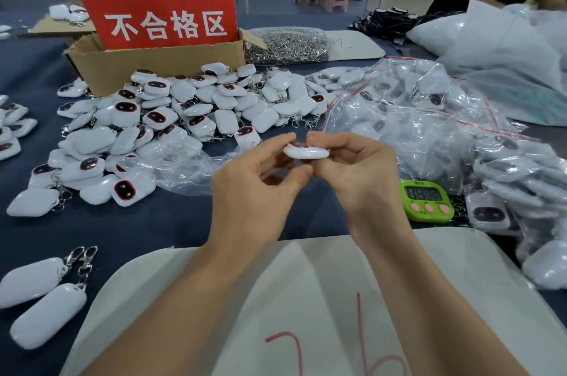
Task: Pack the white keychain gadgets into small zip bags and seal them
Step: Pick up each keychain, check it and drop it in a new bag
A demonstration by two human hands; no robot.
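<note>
1. One glossy, rounded white gadget (305, 152) is above the dark table (147, 231), with the left grip (254, 188) and right grip (359, 173) both clamped on it.
2. Behind is a loose pile (171, 117) (dozens, uncountable). Crinkly clear bags (414, 124) are on the right, with one green timer (426, 200).

A dark blue table (147, 231) is carrying everything. White keychain gadgets (171, 117) are sprawling in a heap from 9 to 11 o'clock, touching a cardboard box (147, 68) that is standing at 11. A bag of metal clasps (288, 44) is lying at 12. Filled zip bags (414, 117) are piling up from 1 to 3, and a green timer (426, 200) is sitting just beside them. A white sheet (306, 299) is lying at 6, and two loose gadgets (30, 282) are resting at 8.
</note>
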